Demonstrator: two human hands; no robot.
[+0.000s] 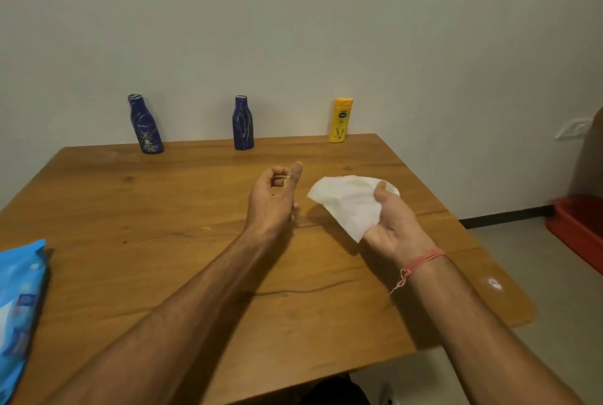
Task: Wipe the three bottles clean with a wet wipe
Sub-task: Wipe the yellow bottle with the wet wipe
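Single head-worn view, looking forward and down, close over table (137,274), facing wall (293,29)

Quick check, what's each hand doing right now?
Left hand: fingers curled, holding nothing.
Right hand: holding the wet wipe, thumb pressed on it.
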